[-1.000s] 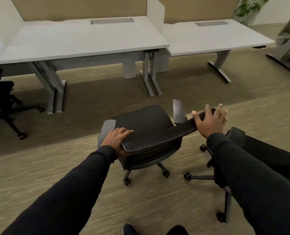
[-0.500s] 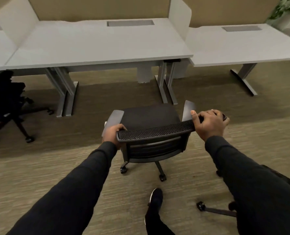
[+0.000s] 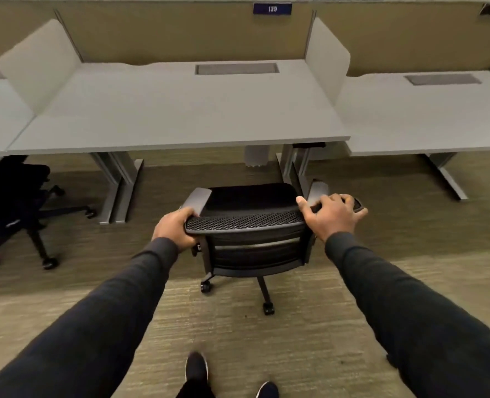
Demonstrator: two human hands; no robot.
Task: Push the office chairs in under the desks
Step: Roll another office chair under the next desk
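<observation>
A black office chair with a mesh back and grey armrests stands on the carpet, facing a white desk. Its seat front sits just short of the desk's front edge. My left hand grips the left end of the backrest's top rail. My right hand is closed over the right end of the same rail. The chair's base is partly hidden under the seat; two casters show below.
Grey desk legs stand at the left and right of the knee space. A second black chair sits half under the left desk. Another white desk adjoins on the right. White divider panels flank the middle desk. My shoes are at the bottom.
The chair has turned square to the middle desk and rolled closer to it. Both hands stayed on the backrest. The other chair at my right has left the view.
</observation>
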